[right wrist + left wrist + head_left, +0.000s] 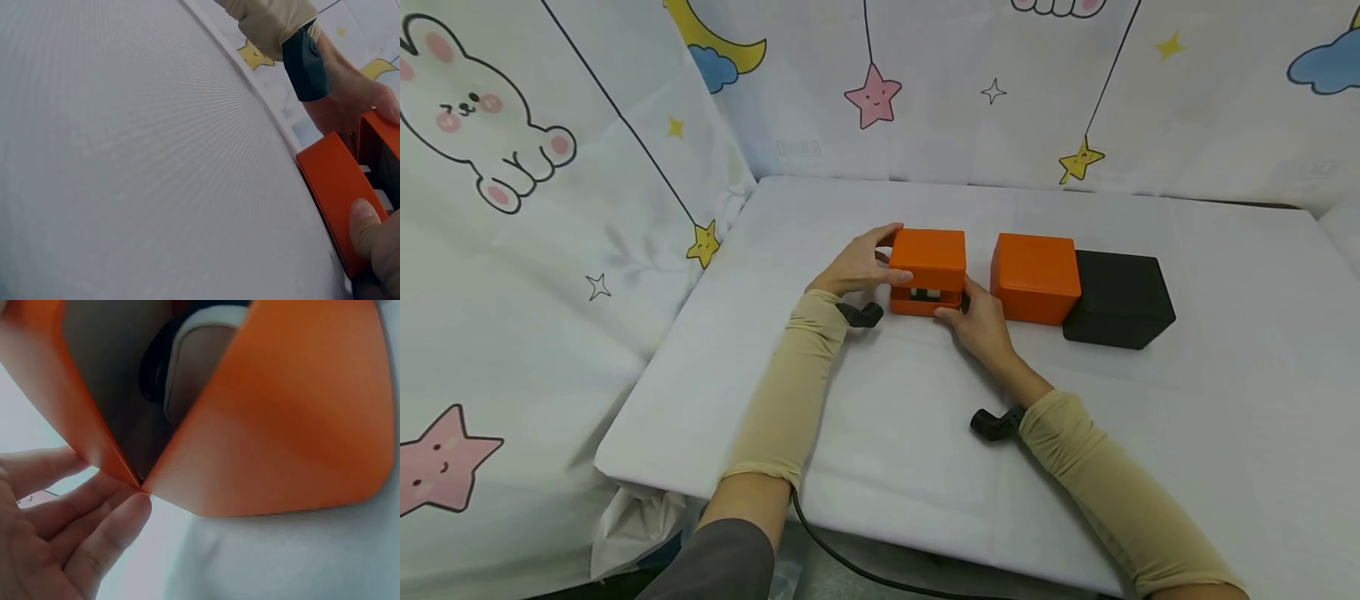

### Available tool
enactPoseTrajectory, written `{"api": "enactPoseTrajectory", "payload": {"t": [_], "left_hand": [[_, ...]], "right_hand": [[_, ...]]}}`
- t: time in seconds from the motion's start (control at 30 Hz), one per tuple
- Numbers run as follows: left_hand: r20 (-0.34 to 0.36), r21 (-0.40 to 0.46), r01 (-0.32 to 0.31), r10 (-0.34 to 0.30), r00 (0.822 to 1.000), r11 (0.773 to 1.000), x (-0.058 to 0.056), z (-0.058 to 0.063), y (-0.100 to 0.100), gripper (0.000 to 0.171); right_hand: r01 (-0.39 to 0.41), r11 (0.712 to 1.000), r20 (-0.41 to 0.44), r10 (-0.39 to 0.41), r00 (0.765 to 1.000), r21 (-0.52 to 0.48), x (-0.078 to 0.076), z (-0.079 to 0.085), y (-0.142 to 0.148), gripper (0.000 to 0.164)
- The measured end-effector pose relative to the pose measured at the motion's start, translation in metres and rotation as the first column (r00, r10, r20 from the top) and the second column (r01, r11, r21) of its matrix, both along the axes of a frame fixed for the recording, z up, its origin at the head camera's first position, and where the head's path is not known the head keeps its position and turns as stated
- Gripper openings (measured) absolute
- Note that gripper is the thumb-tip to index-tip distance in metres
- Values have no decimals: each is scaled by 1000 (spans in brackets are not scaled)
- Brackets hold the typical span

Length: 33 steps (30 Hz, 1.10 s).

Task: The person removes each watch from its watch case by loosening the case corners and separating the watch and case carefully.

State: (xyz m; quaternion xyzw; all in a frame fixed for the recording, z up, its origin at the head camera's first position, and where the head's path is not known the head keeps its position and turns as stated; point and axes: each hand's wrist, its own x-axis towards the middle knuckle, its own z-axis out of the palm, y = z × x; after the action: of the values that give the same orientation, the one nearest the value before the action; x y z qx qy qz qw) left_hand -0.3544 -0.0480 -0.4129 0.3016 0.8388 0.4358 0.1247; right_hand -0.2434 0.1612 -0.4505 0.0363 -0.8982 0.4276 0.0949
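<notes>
A hinged-looking orange box stands on the table with its lid partly raised at the front. My left hand grips the lid by its left side, thumb at the front edge. Around the right front corner of the base, my right hand holds on, its thumb pressed to the front wall in the right wrist view. Through the gap shows a black item with a white rim; I cannot tell its kind. The left wrist view looks into the wedge between lid and base beside the left fingers.
Just right of the right hand stands a second orange box, closed. A black box sits against its right side. White cloth covers the table, and a printed curtain hangs behind. A black cable runs below the front edge.
</notes>
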Motion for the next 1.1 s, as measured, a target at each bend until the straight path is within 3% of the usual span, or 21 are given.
{"api": "enactPoseTrajectory", "payload": {"t": [0.67,0.93,1.1], "left_hand": [[25,50,-24,23,999,998,-1,0,3,87],[5,60,-33,33,999,998,-4,-5,4,88],[31,83,-43,41,999,996,-4,-6,4,89]], "right_hand": [[10,1000,-21,-9,1000,19,-1,-1,0,54],[14,1000,-16,-14,1000,24,-1,-1,0,55],[23,999,-12,-23,1000,35,-1,-1,-1,56]]}}
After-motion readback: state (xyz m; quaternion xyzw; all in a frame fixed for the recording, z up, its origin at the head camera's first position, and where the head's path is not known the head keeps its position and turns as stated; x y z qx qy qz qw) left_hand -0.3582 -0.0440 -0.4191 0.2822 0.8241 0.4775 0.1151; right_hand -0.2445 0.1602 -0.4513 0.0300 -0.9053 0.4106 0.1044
